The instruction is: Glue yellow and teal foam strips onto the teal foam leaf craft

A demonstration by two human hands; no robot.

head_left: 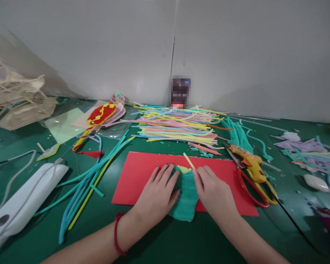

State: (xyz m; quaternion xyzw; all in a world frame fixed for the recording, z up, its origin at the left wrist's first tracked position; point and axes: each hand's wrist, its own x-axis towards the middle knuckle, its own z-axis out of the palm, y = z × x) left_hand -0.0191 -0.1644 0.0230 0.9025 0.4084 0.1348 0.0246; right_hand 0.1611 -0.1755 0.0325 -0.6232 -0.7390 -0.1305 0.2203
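A teal piece made of rows of fuzzy pipe cleaners (186,198) lies on a red sheet (134,172) on the green table. My left hand (156,194) lies flat on the sheet with fingers stretched out, pressing the piece's left edge. My right hand (211,190) rests on its right edge, fingers closed in a pinch on a yellow pipe cleaner (189,160) that sticks up and back from the piece's top, where a yellow row shows.
A heap of pastel pipe cleaners (178,126) lies behind the sheet. A yellow glue gun (250,161) and red-handled scissors (253,190) lie to the right, long teal and blue strands (85,187) and a white device (24,201) to the left. A red and yellow craft piece (100,115) sits further back.
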